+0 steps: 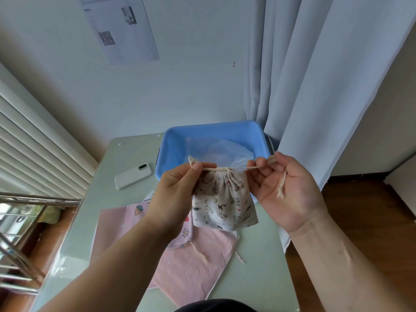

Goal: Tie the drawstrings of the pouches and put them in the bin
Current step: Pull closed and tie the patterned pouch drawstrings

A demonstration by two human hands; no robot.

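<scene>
Bin point(211, 128) holds sheer pouch point(225, 152); left hand point(177, 183), right hand point(290, 192) pinch printed pouch's point(225, 203) drawstring point(238, 168)

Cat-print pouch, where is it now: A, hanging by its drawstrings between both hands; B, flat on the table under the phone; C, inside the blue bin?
A: the left hand and right hand each pinch a drawstring, and the cat-print pouch hangs between them, cinched shut.

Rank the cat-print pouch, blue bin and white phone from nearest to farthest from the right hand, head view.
1. cat-print pouch: just left of the right hand, which pinches its drawstring.
2. blue bin: behind the hand, at the table's far side.
3. white phone: far left on the table.
</scene>
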